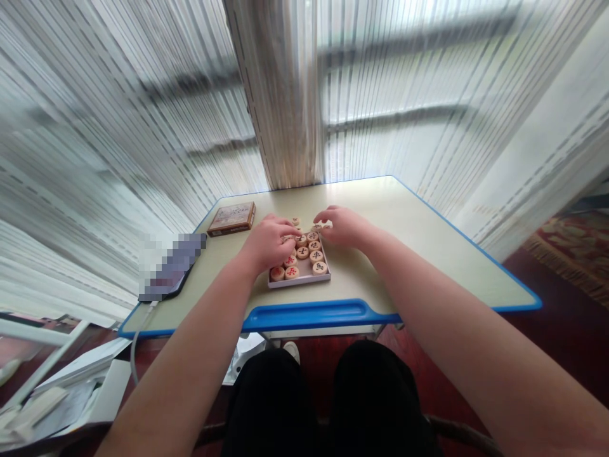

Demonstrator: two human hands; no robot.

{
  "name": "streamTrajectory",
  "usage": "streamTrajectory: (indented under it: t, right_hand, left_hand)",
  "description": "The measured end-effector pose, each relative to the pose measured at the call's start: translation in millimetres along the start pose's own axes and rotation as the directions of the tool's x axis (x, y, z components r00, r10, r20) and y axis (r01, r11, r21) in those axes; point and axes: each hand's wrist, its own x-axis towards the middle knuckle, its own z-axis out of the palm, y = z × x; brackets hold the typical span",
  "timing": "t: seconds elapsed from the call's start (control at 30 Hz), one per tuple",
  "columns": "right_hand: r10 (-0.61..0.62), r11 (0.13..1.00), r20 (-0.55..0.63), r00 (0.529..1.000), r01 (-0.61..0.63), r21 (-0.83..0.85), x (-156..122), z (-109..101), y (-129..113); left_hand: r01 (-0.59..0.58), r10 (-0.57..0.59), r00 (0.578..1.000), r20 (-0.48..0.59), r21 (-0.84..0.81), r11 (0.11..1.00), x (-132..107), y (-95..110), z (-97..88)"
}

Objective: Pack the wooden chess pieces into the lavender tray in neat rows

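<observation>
A shallow pale box tray point(308, 277) holds wooden xiangqi pieces with red or black characters, among them a red piece point(292, 272) and a black piece point(319, 268). Over the tray's left far side, my left hand point(272, 242) has its thumb and fingers curled about a pale xiangqi piece, mostly hidden. My right hand point(343, 226) is just beyond the far right corner, thumb and fingers spread around loose pieces on the table. One loose piece point(316, 227) shows by its fingertips. Another piece point(295, 221) lies past the tray, between my hands.
A brown printed box point(232, 218) lies at the table's back left. Nearer on the left edge is a phone point(174, 270) with a white cable point(136, 349). The table point(428, 254) has a blue rim and front groove. Striped curtains hang behind it.
</observation>
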Motion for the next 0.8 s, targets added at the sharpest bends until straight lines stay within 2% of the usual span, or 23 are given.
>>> streamTrajectory:
  t: [0.2, 0.37, 0.63, 0.8]
  right_hand:
    - [-0.025, 0.999, 0.030, 0.999, 0.026, -0.047, 1, 1, 1]
    - [-0.020, 0.999, 0.017, 1.000, 0.020, -0.047, 4, 3, 4]
    - [-0.018, 1.000, -0.011, 1.000, 0.018, -0.004, 6, 7, 11]
    - [-0.095, 0.995, 0.016, 0.995, 0.094, 0.008, 8, 9, 14]
  left_hand:
    - [-0.003, 0.006, 0.998, 0.063, -0.050, 0.999, 1, -3, 4.1]
    - [-0.014, 0.017, 0.998, 0.058, -0.040, 0.999, 2, -2, 3.9]
    - [0.013, -0.014, 0.999, -0.043, -0.039, 0.999, 3, -3, 2.3]
    - [-0.012, 0.014, 0.999, 0.042, -0.044, 0.999, 3, -5, 5.6]
